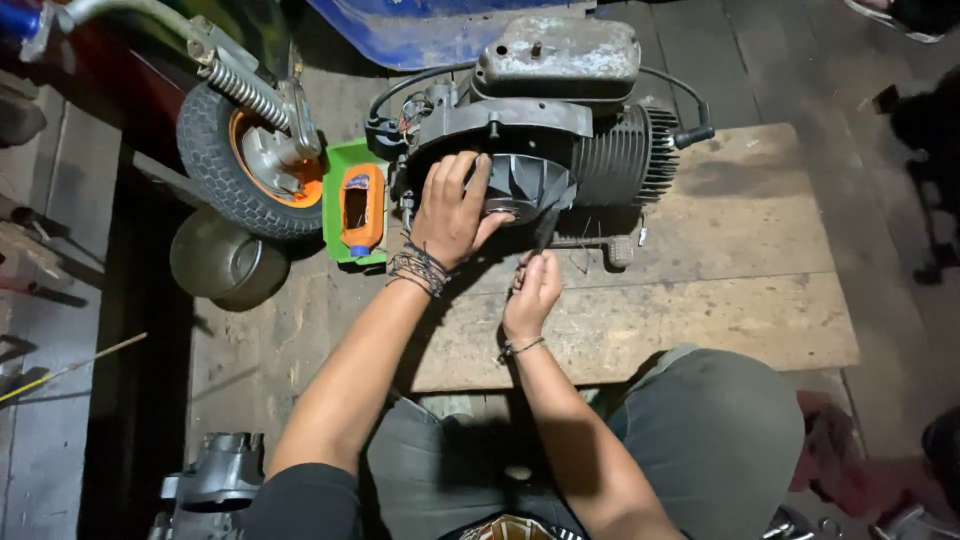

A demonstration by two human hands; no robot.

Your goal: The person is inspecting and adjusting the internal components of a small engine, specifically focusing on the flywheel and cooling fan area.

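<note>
Both hands (452,212) (533,293) at engine (545,140); orange bottle (361,208) in green tray (337,170).

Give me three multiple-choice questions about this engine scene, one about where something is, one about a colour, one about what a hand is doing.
1. Where does the engine sit?
A. On a wooden board
B. In a metal bowl
C. On the person's lap

2. What colour is the wheel hub?
A. Blue
B. Orange
C. White

3. What is the left hand doing?
A. Hanging free in the air
B. Holding the orange bottle
C. Resting spread on the engine's fan

Answers:
1. A, the engine stands on the board, with the bowl off to the side.
2. B, orange shows inside the black tyre.
3. C, its fingers lie over the fan, while the right hand pinches a dark strip and the bottle stays untouched.
</note>
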